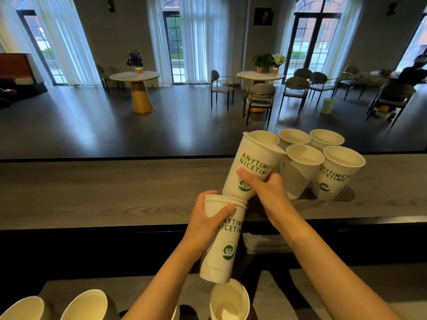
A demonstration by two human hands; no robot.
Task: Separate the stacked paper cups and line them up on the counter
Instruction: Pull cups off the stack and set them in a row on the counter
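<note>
Head view: the left hand (203,224) is wrapping the stack (219,241) just below its rims at lower centre, while the right hand (261,183) is clasping the cup (251,162), nearly free. Better to pull straight, then be setting it beside the four cups (323,158) standing on the tabletop (92,185), right of centre.

White cups (253,167) w/ green lettering; grey woodgrain counter (115,188).

Daylight comes through the tall curtained windows (191,40) at the back and leaves pale glare streaks on the dark floor (92,125). The near foreground is dim. Wide-angle bending curves the window frames at the edges, and the right edge is smeared with blur.
</note>
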